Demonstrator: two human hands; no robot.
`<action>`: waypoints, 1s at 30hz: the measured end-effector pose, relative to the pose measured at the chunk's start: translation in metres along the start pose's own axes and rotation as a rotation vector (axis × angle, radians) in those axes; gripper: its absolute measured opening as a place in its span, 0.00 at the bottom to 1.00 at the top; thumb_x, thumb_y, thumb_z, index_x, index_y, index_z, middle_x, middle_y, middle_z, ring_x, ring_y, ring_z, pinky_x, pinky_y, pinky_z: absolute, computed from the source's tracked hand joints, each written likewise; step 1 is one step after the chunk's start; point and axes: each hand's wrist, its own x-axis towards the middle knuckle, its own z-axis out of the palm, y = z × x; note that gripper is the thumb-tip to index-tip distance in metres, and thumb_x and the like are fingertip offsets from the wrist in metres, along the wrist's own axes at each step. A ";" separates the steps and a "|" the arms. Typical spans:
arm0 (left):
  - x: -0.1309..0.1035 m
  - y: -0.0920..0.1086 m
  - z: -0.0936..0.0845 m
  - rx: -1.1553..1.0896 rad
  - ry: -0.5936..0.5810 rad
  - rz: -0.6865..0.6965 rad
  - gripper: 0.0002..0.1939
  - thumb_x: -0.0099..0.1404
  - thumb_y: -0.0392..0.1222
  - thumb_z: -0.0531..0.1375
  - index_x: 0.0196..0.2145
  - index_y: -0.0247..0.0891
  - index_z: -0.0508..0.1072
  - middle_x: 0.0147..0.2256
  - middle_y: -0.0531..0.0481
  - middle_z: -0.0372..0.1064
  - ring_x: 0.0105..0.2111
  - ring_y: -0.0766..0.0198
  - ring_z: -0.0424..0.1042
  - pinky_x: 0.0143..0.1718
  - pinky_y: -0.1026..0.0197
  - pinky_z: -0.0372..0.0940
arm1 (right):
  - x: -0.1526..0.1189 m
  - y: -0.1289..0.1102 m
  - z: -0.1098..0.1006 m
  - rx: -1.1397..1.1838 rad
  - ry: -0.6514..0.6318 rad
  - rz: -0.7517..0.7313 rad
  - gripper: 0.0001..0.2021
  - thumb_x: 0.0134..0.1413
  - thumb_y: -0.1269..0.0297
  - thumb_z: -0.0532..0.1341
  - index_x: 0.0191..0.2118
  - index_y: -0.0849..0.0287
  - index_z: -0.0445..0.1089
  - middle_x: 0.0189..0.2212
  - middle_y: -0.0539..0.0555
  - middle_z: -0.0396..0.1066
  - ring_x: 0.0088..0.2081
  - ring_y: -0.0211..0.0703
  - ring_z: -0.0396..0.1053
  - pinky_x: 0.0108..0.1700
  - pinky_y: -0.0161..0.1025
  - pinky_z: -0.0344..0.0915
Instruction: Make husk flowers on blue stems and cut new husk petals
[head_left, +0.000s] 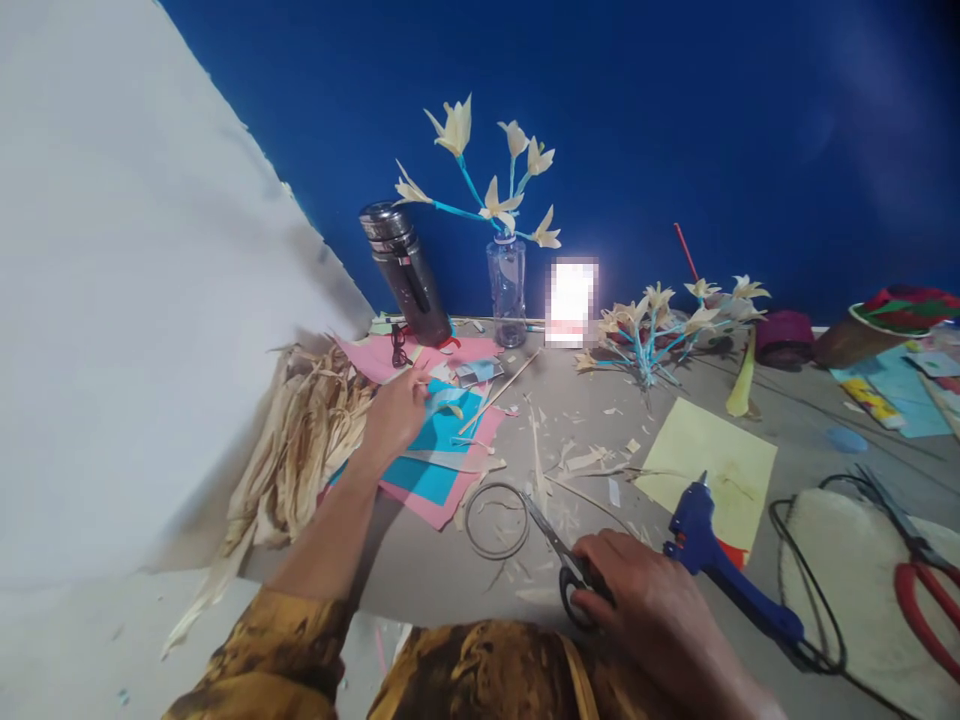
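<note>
My left hand (399, 408) reaches over the blue paper (424, 478) and pink paper (435, 515); its fingers are bent near small pale pieces, and what they hold, if anything, is too small to make out. Black-handled scissors (556, 545) are gripped in my right hand (626, 580) near the table's front edge, blades pointing up and left. A wire ring (497, 520) lies beside the blade tips. Dried husks (300, 440) are heaped left of my left hand. Pale flowers on blue stems (496, 205) stand in a clear bottle (508, 290).
A dark flask (409, 280) stands at the back, with glasses (398, 346) before it. More flowers (649, 330) lie right of a bright screen (571, 302). A blue glue gun (720, 575), yellow paper (709, 460) and red-handled scissors (919, 570) are at right. Scraps litter the middle.
</note>
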 end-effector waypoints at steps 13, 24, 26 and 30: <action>-0.059 -0.011 -0.029 -0.487 0.177 -0.169 0.14 0.66 0.47 0.52 0.35 0.38 0.75 0.13 0.57 0.60 0.16 0.65 0.62 0.22 0.63 0.58 | -0.003 0.001 0.005 0.868 0.120 0.329 0.11 0.50 0.60 0.62 0.39 0.57 0.74 0.31 0.54 0.78 0.31 0.46 0.76 0.32 0.36 0.69; -0.071 -0.086 -0.067 0.229 0.250 -0.409 0.15 0.63 0.48 0.54 0.35 0.40 0.77 0.33 0.45 0.75 0.35 0.53 0.72 0.36 0.57 0.61 | 0.004 -0.010 0.009 0.602 0.195 0.291 0.13 0.51 0.54 0.60 0.37 0.54 0.77 0.26 0.50 0.77 0.26 0.44 0.72 0.28 0.36 0.65; -0.066 -0.083 -0.063 0.195 0.178 -0.370 0.14 0.63 0.48 0.54 0.33 0.41 0.77 0.33 0.46 0.76 0.34 0.54 0.72 0.35 0.57 0.62 | 0.005 -0.009 0.010 0.576 0.168 0.270 0.13 0.52 0.54 0.59 0.37 0.54 0.77 0.26 0.50 0.76 0.24 0.43 0.72 0.27 0.35 0.65; -0.059 -0.077 -0.048 0.337 0.029 -0.252 0.11 0.62 0.46 0.56 0.34 0.40 0.77 0.38 0.42 0.77 0.41 0.49 0.73 0.39 0.55 0.64 | 0.007 0.004 0.014 0.415 0.207 0.169 0.12 0.56 0.55 0.59 0.38 0.54 0.77 0.33 0.54 0.80 0.33 0.47 0.78 0.34 0.37 0.71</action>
